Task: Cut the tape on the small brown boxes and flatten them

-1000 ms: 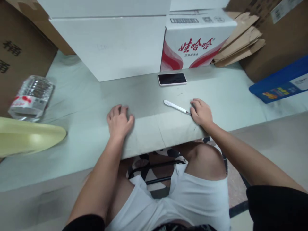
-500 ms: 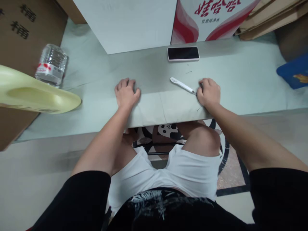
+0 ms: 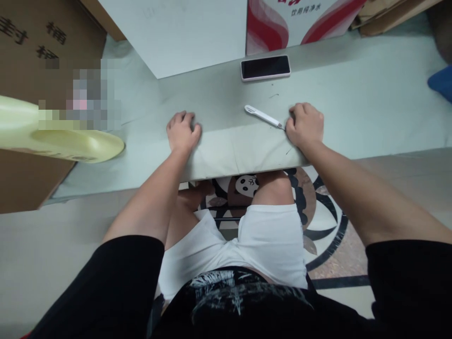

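Note:
My left hand [image 3: 182,131] rests palm down on the pale green table cover [image 3: 219,99], its fingers loosely bent and the thumb apart, with nothing in it. To the right, my right hand [image 3: 305,123] also lies on the cover, fingers bent and thumb apart. Just left of its thumb is a slim white-handled tool [image 3: 263,116] with a thin metal end, lying at a slant; its tip reaches close to the thumb, and I cannot tell whether they touch. Beyond the tool lies a phone [image 3: 265,68] with a dark screen and a pale pink edge.
A white and red box [image 3: 197,33] stands at the back. On the left are a yellow plastic object [image 3: 70,141], a blurred-out patch and a brown carton [image 3: 31,70]. Folded brown cardboard [image 3: 391,16] and a blue object [image 3: 441,84] are at the right. Small dark bits lie near the tool.
The camera view has shifted slightly, and the blue object is now mostly out of frame. My right leg has moved inward. Both hands remain resting on the table; the tool and phone lie as before.

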A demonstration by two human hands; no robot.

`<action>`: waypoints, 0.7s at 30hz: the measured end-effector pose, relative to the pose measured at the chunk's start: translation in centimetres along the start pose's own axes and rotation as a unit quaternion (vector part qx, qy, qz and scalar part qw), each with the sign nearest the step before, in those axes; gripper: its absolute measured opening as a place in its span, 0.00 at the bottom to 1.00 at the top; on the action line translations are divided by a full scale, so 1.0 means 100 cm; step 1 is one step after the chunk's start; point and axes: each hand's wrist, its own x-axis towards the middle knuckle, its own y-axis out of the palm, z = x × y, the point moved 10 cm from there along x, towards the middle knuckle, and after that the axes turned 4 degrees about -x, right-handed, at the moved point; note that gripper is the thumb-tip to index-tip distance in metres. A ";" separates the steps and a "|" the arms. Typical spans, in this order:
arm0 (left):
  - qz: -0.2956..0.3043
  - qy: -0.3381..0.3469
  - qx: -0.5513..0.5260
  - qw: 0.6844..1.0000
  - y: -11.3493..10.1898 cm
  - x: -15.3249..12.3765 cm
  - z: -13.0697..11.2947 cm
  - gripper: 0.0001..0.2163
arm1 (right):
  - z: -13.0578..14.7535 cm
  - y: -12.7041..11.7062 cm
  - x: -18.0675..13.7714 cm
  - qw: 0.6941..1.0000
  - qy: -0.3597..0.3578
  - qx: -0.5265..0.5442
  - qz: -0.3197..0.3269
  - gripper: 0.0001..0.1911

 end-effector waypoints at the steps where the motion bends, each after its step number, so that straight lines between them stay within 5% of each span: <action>1: -0.001 -0.001 -0.001 1.000 0.000 0.000 0.000 0.27 | 0.000 0.000 0.000 1.000 -0.001 0.004 0.002 0.19; 21: 0.015 -0.004 -0.035 0.999 0.004 -0.001 0.005 0.26 | 0.000 -0.002 -0.001 1.000 0.002 -0.011 0.024 0.22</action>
